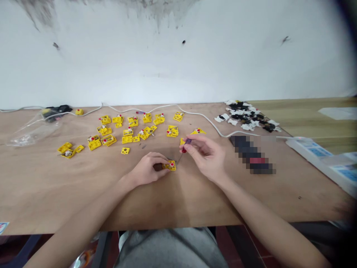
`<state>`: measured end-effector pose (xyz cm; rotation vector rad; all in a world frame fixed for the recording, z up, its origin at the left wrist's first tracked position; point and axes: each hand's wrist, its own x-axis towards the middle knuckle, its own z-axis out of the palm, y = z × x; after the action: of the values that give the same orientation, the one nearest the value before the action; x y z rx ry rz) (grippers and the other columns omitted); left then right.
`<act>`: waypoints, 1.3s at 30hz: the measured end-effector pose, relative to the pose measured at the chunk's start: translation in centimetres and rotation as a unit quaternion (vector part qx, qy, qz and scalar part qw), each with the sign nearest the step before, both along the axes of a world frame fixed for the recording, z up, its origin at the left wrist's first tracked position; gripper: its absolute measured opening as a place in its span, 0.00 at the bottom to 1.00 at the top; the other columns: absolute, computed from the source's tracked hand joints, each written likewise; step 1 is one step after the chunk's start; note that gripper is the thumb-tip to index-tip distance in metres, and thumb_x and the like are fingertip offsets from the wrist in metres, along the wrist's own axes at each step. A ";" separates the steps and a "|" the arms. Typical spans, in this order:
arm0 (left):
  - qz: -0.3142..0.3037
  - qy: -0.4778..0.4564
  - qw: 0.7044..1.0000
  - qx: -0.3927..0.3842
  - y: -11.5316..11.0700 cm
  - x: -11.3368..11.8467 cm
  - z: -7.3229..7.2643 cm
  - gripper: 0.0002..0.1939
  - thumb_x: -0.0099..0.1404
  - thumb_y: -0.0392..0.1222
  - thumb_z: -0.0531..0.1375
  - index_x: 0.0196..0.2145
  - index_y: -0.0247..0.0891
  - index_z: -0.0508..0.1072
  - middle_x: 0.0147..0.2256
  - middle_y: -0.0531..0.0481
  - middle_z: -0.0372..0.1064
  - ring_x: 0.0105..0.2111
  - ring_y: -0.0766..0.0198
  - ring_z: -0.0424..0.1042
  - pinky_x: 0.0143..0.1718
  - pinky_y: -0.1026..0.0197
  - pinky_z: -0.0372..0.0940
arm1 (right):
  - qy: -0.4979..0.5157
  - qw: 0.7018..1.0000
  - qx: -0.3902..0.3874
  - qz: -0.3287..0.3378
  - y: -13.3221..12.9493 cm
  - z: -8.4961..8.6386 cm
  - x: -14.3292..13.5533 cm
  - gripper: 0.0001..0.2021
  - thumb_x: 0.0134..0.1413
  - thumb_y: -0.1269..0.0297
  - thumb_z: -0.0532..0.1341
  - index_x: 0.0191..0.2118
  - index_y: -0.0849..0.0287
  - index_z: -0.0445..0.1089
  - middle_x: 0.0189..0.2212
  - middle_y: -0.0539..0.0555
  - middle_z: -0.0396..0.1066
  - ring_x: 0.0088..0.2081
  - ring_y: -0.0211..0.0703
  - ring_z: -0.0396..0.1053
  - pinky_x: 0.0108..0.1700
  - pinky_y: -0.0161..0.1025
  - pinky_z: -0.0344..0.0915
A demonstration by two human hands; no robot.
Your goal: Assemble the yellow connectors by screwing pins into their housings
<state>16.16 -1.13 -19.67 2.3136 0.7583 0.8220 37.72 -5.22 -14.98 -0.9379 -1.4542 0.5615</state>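
At the middle of the wooden table, my left hand (150,168) pinches a small open yellow case (172,166) with a red and white part inside. My right hand (208,154) grips the purple and red handle of a small screwdriver (186,145). Its thin shaft slants down and left, with the tip beside the right edge of the case; whether it touches is too small to tell. A loose flat yellow plate (125,150) lies left of my hands. Partly behind my right hand sits another yellow piece (198,131).
Several open yellow cases (127,139) lie across the table's left and middle. Black and white pieces (248,116) are heaped at the back right. A white cable (200,115) runs along the back to a power strip (320,156). A plastic bag (33,130) lies far left, a blurred dark object (248,152) right.
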 end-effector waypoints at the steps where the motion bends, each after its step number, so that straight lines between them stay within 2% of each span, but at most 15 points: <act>1: 0.002 -0.005 1.000 0.006 -0.1 0.1 -0.1 0.09 0.62 0.44 0.67 0.40 0.43 0.81 0.43 0.48 0.78 0.43 0.60 0.77 0.49 0.56 0.69 | 0.023 1.000 0.003 0.005 -0.1 -0.2 -0.4 0.11 0.59 0.65 0.66 0.48 0.54 0.73 0.41 0.55 0.76 0.38 0.45 0.77 0.38 0.44 0.79; 7: 0.002 -0.012 0.997 0.075 -0.5 0.2 -0.4 0.08 0.62 0.44 0.68 0.39 0.43 0.81 0.41 0.49 0.79 0.42 0.60 0.77 0.48 0.56 0.69 | 0.016 1.000 0.023 0.010 -0.3 -1.1 -1.4 0.11 0.58 0.68 0.67 0.47 0.53 0.74 0.42 0.56 0.76 0.40 0.46 0.78 0.39 0.44 0.80; 13: 0.005 -0.007 0.995 0.098 -0.4 0.2 -0.5 0.07 0.61 0.43 0.68 0.38 0.43 0.81 0.41 0.49 0.79 0.40 0.61 0.77 0.47 0.56 0.68 | -0.012 1.000 0.022 0.012 -0.2 -1.6 -1.4 0.11 0.58 0.68 0.66 0.47 0.55 0.74 0.42 0.56 0.75 0.39 0.45 0.78 0.38 0.42 0.79; 16: 0.004 -0.006 0.995 0.098 -0.5 0.2 -0.4 0.07 0.61 0.43 0.68 0.38 0.43 0.81 0.42 0.49 0.79 0.40 0.61 0.77 0.47 0.56 0.68 | -0.037 0.998 0.030 0.035 -0.5 -1.0 -1.4 0.11 0.59 0.69 0.65 0.48 0.55 0.74 0.42 0.57 0.75 0.39 0.45 0.77 0.38 0.41 0.79; 20: 0.006 -0.005 0.996 0.093 -0.5 0.3 -0.4 0.07 0.61 0.44 0.68 0.38 0.43 0.82 0.41 0.49 0.79 0.41 0.61 0.77 0.48 0.56 0.68 | -0.093 0.992 0.041 0.079 -0.6 0.5 -1.3 0.12 0.61 0.72 0.62 0.50 0.56 0.73 0.46 0.58 0.76 0.44 0.46 0.77 0.44 0.43 0.78; 24: 0.007 -0.010 0.996 0.092 -0.5 0.3 -0.4 0.07 0.62 0.44 0.68 0.38 0.43 0.82 0.41 0.49 0.79 0.41 0.61 0.77 0.48 0.56 0.68 | -0.153 0.982 0.104 0.032 -0.2 1.7 -1.2 0.11 0.58 0.72 0.66 0.46 0.54 0.76 0.37 0.54 0.77 0.37 0.43 0.76 0.41 0.41 0.76; 26: 0.006 -0.007 0.996 0.091 -0.5 0.3 -0.4 0.06 0.62 0.44 0.68 0.38 0.43 0.82 0.41 0.49 0.79 0.41 0.60 0.77 0.48 0.56 0.68 | -0.199 0.971 0.127 0.040 0.1 2.1 -1.0 0.11 0.59 0.72 0.65 0.47 0.55 0.76 0.39 0.56 0.77 0.39 0.44 0.76 0.43 0.42 0.75; 29: 0.006 -0.001 0.996 0.090 -0.6 0.2 -0.3 0.06 0.62 0.43 0.68 0.38 0.43 0.82 0.41 0.49 0.79 0.42 0.60 0.77 0.48 0.56 0.68 | -0.222 0.965 0.113 0.080 0.2 2.4 -0.9 0.14 0.62 0.73 0.61 0.51 0.55 0.74 0.41 0.56 0.77 0.42 0.44 0.76 0.46 0.43 0.74; 32: 0.005 -0.001 0.995 0.099 -0.6 0.2 -0.4 0.07 0.62 0.43 0.68 0.38 0.43 0.82 0.41 0.49 0.79 0.41 0.61 0.77 0.47 0.56 0.68 | -0.228 0.963 0.126 0.064 0.2 2.5 -1.1 0.11 0.60 0.72 0.65 0.47 0.54 0.76 0.37 0.54 0.77 0.36 0.42 0.75 0.41 0.41 0.74; 36: 0.008 -0.003 0.995 0.103 -0.5 0.2 -0.5 0.06 0.62 0.44 0.67 0.38 0.43 0.82 0.41 0.49 0.80 0.41 0.60 0.77 0.47 0.56 0.67 | -0.239 0.958 0.121 0.101 0.3 2.5 -1.4 0.16 0.63 0.73 0.61 0.55 0.56 0.72 0.43 0.57 0.76 0.43 0.44 0.75 0.46 0.43 0.74; 39: 0.005 -0.003 0.995 0.101 -0.5 0.2 -0.4 0.07 0.63 0.44 0.67 0.38 0.43 0.82 0.41 0.49 0.79 0.42 0.60 0.77 0.47 0.56 0.67 | -0.223 0.960 0.147 0.079 0.4 2.3 -1.4 0.13 0.60 0.73 0.64 0.50 0.55 0.75 0.36 0.54 0.76 0.37 0.41 0.75 0.41 0.39 0.74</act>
<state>16.40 -1.68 -20.09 2.4854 0.7124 0.9489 36.35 -4.83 -12.65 -0.7418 -1.9702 0.2410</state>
